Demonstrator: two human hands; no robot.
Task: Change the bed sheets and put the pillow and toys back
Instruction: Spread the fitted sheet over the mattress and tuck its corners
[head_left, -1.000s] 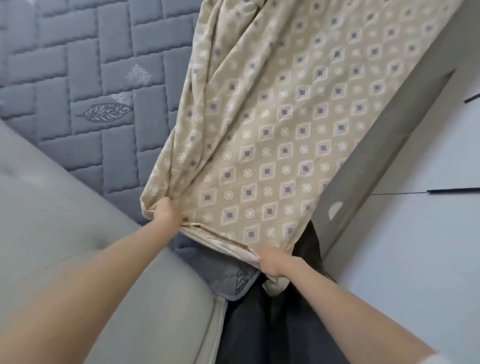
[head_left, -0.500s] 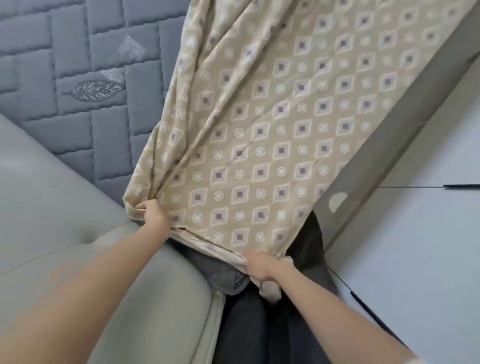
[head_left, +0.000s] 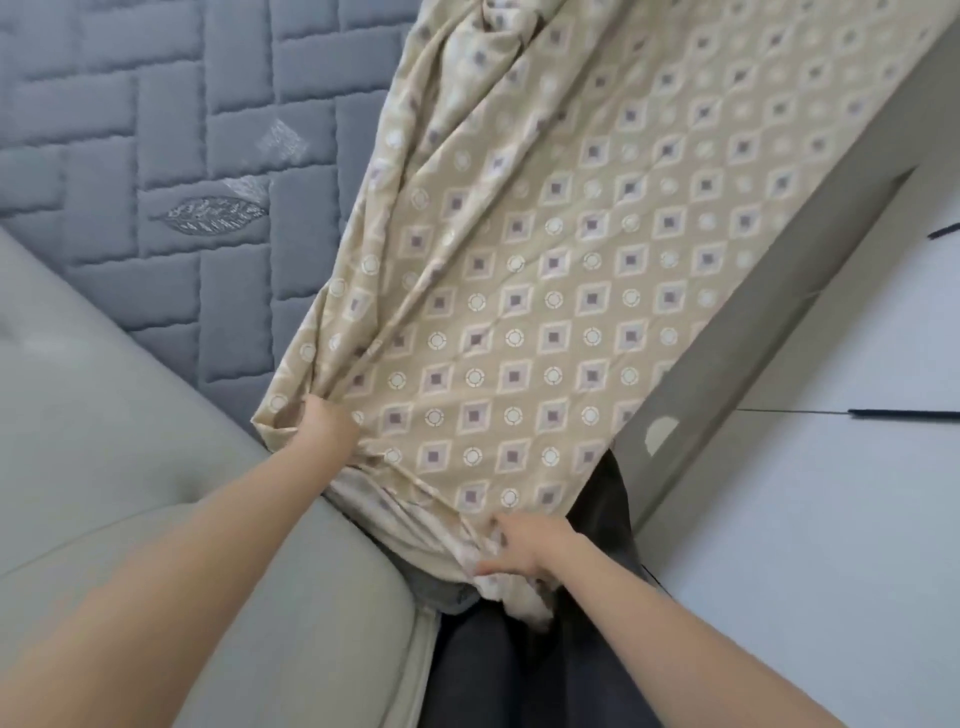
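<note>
A beige bed sheet (head_left: 561, 270) patterned with diamonds and circles lies along the right side of the grey-blue quilted mattress (head_left: 156, 171). My left hand (head_left: 327, 423) grips a bunched fold of the sheet at its near left edge. My right hand (head_left: 524, 545) pinches the sheet's gathered corner over the mattress corner, thumb and fingers spread on the fabric. A small piece of the mattress corner (head_left: 447, 595) shows under the sheet.
A padded grey headboard (head_left: 130, 467) runs along the left and near side. The grey bed frame side (head_left: 737, 374) borders the sheet on the right. Pale floor (head_left: 831, 519) lies to the right. Dark clothing (head_left: 519, 665) on my legs fills the gap below.
The sheet's near edge has come down over the mattress corner, covering most of it. My right hand has opened its fingers somewhat on the corner fabric. My left hand keeps its grip.
</note>
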